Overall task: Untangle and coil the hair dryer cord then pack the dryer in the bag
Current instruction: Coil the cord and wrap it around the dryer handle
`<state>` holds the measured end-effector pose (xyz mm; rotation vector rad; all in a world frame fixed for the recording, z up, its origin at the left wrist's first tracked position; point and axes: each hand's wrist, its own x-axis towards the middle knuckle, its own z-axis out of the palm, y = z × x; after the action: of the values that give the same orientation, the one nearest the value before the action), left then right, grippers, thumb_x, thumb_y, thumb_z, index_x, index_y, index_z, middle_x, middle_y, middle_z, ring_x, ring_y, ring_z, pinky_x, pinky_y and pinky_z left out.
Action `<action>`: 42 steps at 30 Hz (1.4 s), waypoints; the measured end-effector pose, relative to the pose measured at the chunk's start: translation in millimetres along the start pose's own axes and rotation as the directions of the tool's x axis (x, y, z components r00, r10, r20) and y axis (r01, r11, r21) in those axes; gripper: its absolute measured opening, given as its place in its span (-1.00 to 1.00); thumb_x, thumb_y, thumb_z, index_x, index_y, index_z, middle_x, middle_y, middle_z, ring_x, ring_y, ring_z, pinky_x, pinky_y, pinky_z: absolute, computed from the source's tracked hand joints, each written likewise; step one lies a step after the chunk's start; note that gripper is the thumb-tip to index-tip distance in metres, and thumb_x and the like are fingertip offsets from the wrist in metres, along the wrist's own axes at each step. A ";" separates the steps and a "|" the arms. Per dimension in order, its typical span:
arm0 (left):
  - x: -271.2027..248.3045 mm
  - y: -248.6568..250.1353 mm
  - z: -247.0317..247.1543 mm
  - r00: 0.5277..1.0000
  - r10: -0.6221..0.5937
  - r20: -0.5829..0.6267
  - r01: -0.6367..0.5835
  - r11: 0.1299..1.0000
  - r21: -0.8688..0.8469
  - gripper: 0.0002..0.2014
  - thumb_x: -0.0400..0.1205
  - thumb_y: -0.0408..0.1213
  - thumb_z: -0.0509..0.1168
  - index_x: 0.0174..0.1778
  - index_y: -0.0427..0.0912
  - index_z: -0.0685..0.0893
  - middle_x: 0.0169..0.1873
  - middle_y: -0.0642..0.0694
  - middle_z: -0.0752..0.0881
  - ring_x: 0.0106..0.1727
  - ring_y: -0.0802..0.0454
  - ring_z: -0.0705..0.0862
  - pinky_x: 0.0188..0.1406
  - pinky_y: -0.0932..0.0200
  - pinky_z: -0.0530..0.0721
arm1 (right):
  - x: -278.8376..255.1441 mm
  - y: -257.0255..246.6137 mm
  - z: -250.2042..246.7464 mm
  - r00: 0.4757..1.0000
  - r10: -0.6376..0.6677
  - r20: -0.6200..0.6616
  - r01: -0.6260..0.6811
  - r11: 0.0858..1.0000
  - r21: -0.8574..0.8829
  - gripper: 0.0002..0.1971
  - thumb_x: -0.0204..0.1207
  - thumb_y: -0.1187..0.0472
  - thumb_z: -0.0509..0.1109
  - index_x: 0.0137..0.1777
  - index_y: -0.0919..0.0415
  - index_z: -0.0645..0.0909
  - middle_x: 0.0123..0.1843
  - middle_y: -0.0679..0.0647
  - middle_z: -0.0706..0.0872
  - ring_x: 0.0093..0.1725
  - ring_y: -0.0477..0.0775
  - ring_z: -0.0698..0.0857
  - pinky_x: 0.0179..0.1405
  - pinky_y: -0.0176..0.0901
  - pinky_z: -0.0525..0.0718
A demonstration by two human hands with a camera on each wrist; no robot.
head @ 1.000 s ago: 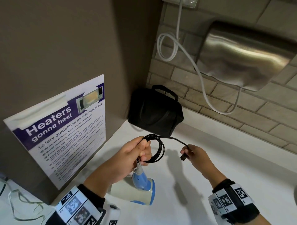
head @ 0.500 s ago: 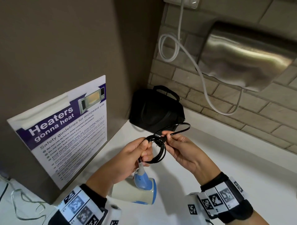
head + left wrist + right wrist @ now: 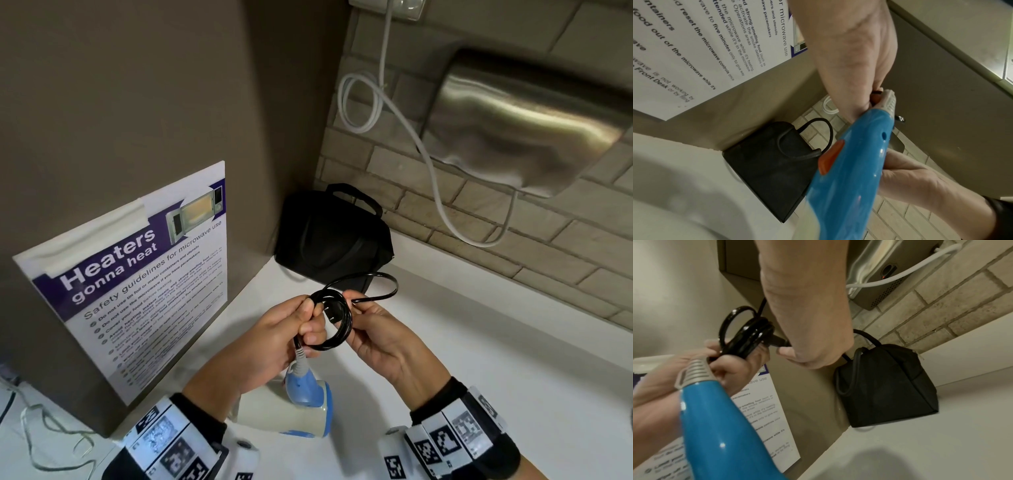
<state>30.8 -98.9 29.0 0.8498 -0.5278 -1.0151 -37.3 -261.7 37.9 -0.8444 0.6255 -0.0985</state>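
The blue and cream hair dryer (image 3: pixel 301 407) hangs below my left hand (image 3: pixel 287 329) by its grey strain relief (image 3: pixel 694 373). That hand grips the black cord coil (image 3: pixel 337 318) just above the dryer's blue handle (image 3: pixel 846 170). My right hand (image 3: pixel 373 329) pinches the plug (image 3: pixel 780 341) at the cord's free end and holds it against the coil (image 3: pixel 748 335). One loose loop of cord (image 3: pixel 380 286) arcs above the right hand. The black bag (image 3: pixel 334 240) stands closed in the counter's back corner, beyond both hands.
A white counter (image 3: pixel 479 359) runs under my hands. A brown cabinet with a microwave safety poster (image 3: pixel 137 274) stands at left. A steel hand dryer (image 3: pixel 524 126) and its white cable (image 3: pixel 428 154) hang on the brick wall behind. A thin white cable (image 3: pixel 41 431) lies lower left.
My right hand moved left from an outstretched cord to meet the coil in my left hand, bringing the plug end in. The last length of cord now forms a loose loop.
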 end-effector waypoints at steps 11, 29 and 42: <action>1.6 -2.6 0.3 0.997 0.016 -0.072 -0.015 1.000 0.020 -0.69 0.65 -0.10 0.12 -0.38 -0.03 0.60 -0.43 -0.02 0.34 -0.43 0.18 0.44 -0.40 0.33 0.49 | -8.7 5.5 9.1 0.986 0.039 0.165 -0.019 0.993 -0.120 -0.61 0.46 0.55 0.31 0.31 0.58 0.49 0.26 0.56 0.54 -0.02 0.23 0.76 0.30 0.10 0.59; 5.8 -11.8 -0.6 0.976 0.152 -0.154 -0.089 0.930 0.358 -0.73 0.66 -0.04 0.09 -0.34 -0.01 0.48 -0.45 0.08 0.45 -0.34 0.13 0.45 -0.06 0.05 0.46 | -52.2 -0.6 17.8 0.965 -0.126 0.232 0.246 0.748 -0.617 -0.70 0.52 0.39 0.34 0.24 0.18 0.54 0.11 0.28 0.73 0.05 0.21 0.66 -0.39 -0.21 0.60; 9.9 -13.2 -4.2 0.966 0.175 -0.190 -0.135 0.969 0.206 -0.76 0.63 -0.05 0.09 -0.20 -0.16 0.40 -0.48 0.12 0.40 -0.42 0.18 0.40 -0.31 0.25 0.29 | -101.0 -4.8 -39.7 0.923 -0.367 0.113 0.287 0.464 -0.838 -0.69 0.68 0.27 0.21 0.14 -0.10 0.72 -0.34 -0.05 0.78 -0.59 -0.09 0.30 -0.58 -0.36 0.36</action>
<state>31.5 -109.7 15.8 1.0553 -0.5113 -0.7293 -141.1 -258.9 69.9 -1.9512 0.5661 -0.1881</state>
